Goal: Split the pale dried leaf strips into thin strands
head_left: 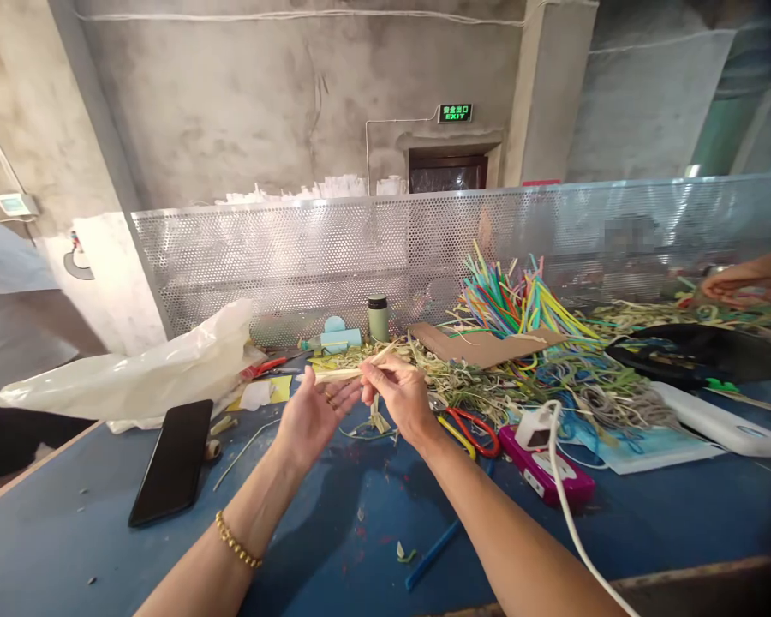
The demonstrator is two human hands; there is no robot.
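Note:
Above the blue table, my right hand (402, 394) pinches a bundle of pale straw strips (340, 374) between thumb and fingers. The bundle runs left toward my left hand (312, 416), which is turned palm up with its fingers stretched out and apart. Its thumb is close to the bundle's left end; whether they touch is hard to make out. Below my right hand, a short piece of pale straw (378, 418) hangs or lies. Behind both hands spreads a heap of loose dried straw (450, 377).
A black phone (172, 463) and a white plastic bag (128, 377) are at left. Red-handled scissors (479, 431), a magenta box (546, 467) and a white cable (562, 506) lie right. Coloured strips (514, 296) rise behind cardboard (488, 344). A co-worker's hand (745, 281) works far right.

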